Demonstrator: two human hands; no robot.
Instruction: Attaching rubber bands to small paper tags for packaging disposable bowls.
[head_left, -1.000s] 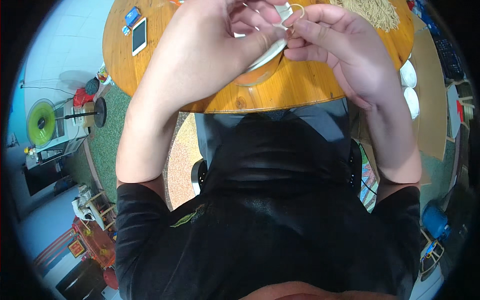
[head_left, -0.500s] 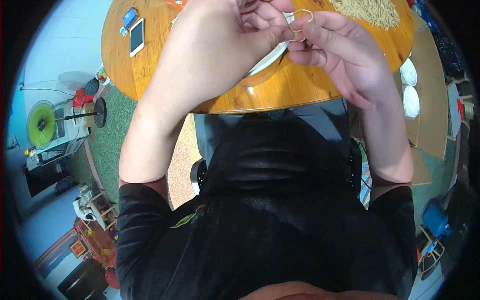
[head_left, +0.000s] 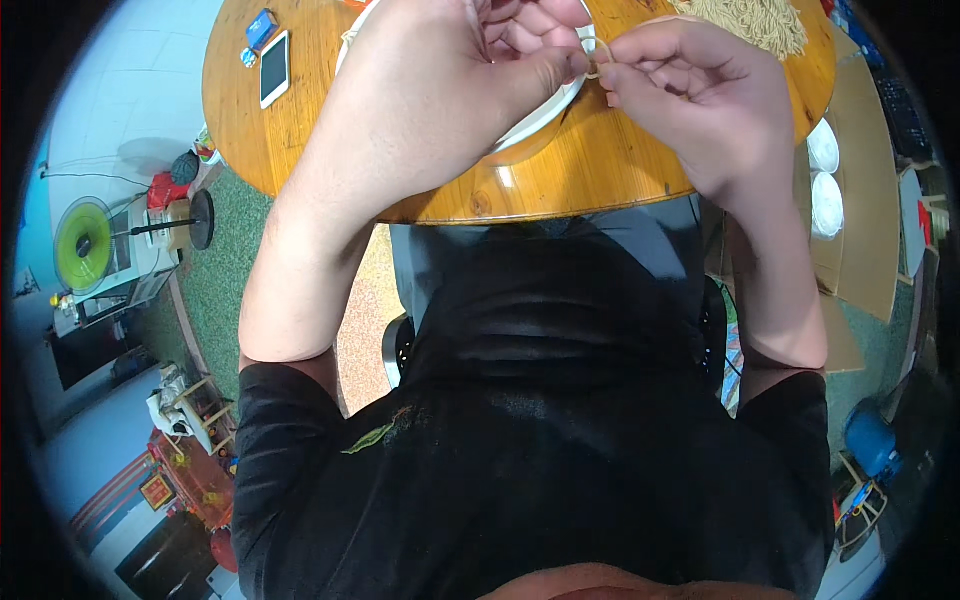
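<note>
My left hand [head_left: 440, 100] is at the far side of the wooden table, thumb and forefinger pinched on a thin beige cord [head_left: 607, 46]. The cord bends in a small loop between both hands. My right hand [head_left: 715, 105] faces it from the right, with its thumb and index finger closed on the other part of the cord. Under my left hand shows the rim of a white plate [head_left: 536, 122], mostly covered by that hand. At the far right of the table lies a pile of similar beige cords [head_left: 770, 25].
A white phone [head_left: 275, 70] with a dark screen lies at the left on the round wooden table [head_left: 480, 203], beside a small blue box [head_left: 262, 28]. To the right, two white round stacks [head_left: 826, 205] rest on cardboard [head_left: 868, 200]. A green fan [head_left: 85, 245] stands left.
My right hand has turned and its fingers have drawn together around the cord. The cord's loop between the hands is smaller. My left hand has hardly moved.
</note>
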